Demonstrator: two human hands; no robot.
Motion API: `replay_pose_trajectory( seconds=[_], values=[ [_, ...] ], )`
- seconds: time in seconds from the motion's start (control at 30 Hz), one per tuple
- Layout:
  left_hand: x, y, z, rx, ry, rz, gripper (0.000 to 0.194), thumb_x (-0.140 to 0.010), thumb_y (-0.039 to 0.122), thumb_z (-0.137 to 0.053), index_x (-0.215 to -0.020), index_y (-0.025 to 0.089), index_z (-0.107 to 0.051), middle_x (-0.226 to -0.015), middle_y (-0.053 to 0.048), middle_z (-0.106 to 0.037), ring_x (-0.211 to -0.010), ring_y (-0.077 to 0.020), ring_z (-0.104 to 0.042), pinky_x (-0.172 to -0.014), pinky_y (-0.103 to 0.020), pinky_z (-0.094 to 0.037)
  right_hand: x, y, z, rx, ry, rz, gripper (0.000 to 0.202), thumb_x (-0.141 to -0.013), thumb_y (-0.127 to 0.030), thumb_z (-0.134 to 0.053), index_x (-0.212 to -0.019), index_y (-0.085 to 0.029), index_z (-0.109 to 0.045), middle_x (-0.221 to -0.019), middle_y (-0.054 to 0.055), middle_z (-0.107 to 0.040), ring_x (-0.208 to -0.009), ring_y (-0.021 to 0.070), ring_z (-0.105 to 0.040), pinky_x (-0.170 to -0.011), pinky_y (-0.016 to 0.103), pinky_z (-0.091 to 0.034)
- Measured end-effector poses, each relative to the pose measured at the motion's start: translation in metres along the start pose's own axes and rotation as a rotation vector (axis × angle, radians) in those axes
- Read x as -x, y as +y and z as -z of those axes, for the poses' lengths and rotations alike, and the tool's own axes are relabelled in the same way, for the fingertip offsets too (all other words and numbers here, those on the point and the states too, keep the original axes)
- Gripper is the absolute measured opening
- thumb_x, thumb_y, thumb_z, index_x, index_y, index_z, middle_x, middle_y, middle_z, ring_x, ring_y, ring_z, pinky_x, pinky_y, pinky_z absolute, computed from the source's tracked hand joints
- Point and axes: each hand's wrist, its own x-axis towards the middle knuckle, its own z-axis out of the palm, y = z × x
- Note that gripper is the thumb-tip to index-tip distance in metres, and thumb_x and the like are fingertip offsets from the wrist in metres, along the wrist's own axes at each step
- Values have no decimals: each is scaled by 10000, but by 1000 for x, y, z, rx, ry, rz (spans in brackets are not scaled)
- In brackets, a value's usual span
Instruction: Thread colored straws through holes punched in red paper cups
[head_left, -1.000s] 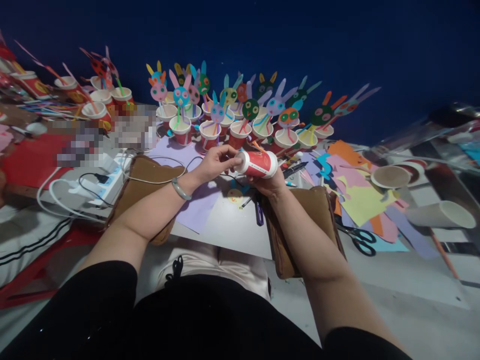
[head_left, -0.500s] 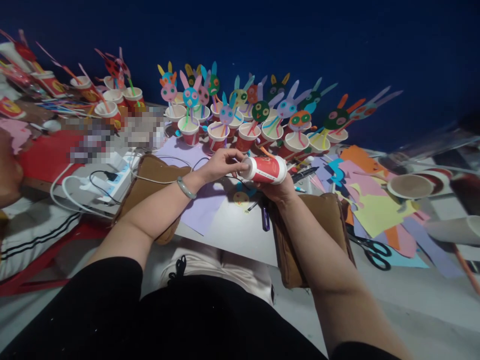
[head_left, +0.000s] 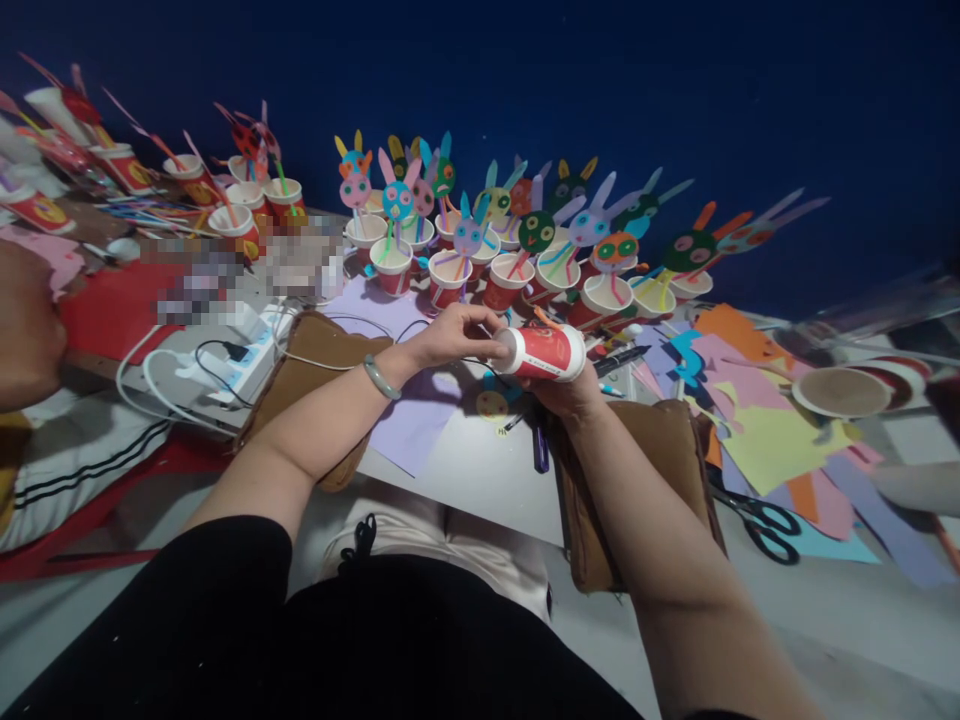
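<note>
A red and white paper cup (head_left: 551, 352) lies on its side in the air, with an orange strip (head_left: 546, 318) on its upper side. From below and behind, my right hand (head_left: 574, 395) is wrapped round it, with most of its fingers hidden. My left hand (head_left: 461, 338), a bracelet at its wrist, is closed in a pinch against the cup's narrow end. Under the cup, a round yellow paper face (head_left: 491, 404) rests on the white tabletop (head_left: 480, 460). A purple marker (head_left: 541, 447) lies beside it.
Behind stand several paper cups (head_left: 450, 285) with paper rabbit heads on straws. Brown cushions (head_left: 315, 350) flank my arms. Black-handled scissors (head_left: 772, 530) and coloured paper scraps (head_left: 765, 440) lie right; a power strip (head_left: 251, 360) with cables lies left. Another person's arm (head_left: 30, 320) is at far left.
The whole view has shifted slightly, so everything appears a little further right and lower. My hands keep nearly the same hold on the paper cup.
</note>
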Motion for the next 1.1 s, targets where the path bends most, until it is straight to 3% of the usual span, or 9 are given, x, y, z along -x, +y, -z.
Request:
replay_pose_trajectory(
  seconds=[0.1,0.27,0.43,0.53,0.67,0.8,0.97,1.1],
  values=[
    [0,-1,2,-14,-42,0,585,-568,562,-971,-844,90,-765,-794,-48,-735,-698,-103,-687,-627,-206,-542,2,-2,-2,-3,-31,18,452,-624,-562,-902,-844,-199,-746,-585,8,-677,-408,136,-567,-342,241,-455],
    [-2,-6,-1,9,-34,-29,582,-605,625,-931,-786,93,-778,-764,-52,-729,-670,-98,-669,-624,-214,-534,2,-3,0,35,-48,54,401,-712,-556,-840,-846,-195,-727,-588,8,-653,-417,135,-547,-347,244,-443],
    [-2,-5,-2,11,-38,-64,536,-632,583,-936,-779,91,-783,-748,-38,-711,-674,-83,-648,-622,-200,-505,1,-2,3,86,-45,45,439,-776,-628,-759,-750,-194,-695,-552,28,-618,-417,147,-523,-350,269,-439],
    [-2,-2,3,7,-65,-68,528,-635,555,-945,-847,92,-806,-811,-59,-742,-729,-98,-674,-673,-216,-524,1,-2,3,87,-44,19,409,-818,-595,-722,-796,-187,-724,-555,32,-637,-418,152,-539,-354,267,-448],
    [-1,0,9,-31,-103,-60,543,-562,521,-987,-865,103,-818,-861,-81,-772,-780,-121,-703,-742,-242,-552,2,-3,3,78,-64,31,385,-765,-562,-805,-817,-190,-721,-546,10,-636,-406,136,-543,-353,246,-459],
    [-1,0,8,-57,-100,-56,557,-606,591,-947,-846,104,-823,-845,-96,-773,-763,-128,-703,-717,-241,-554,1,-3,4,102,-120,48,437,-694,-595,-867,-733,-196,-693,-537,6,-622,-420,127,-546,-360,233,-469],
    [-1,-2,4,-64,-83,-81,569,-637,630,-915,-827,103,-820,-829,-94,-766,-755,-128,-701,-695,-234,-552,0,-3,4,119,-84,44,465,-675,-637,-849,-688,-207,-671,-513,10,-605,-413,131,-527,-350,238,-458],
    [-1,-1,6,-47,-96,-67,555,-654,601,-919,-872,101,-817,-859,-92,-769,-774,-129,-706,-705,-237,-558,2,-5,1,102,-40,13,420,-661,-576,-867,-757,-205,-695,-533,11,-625,-407,134,-534,-351,245,-460]
  ],
)
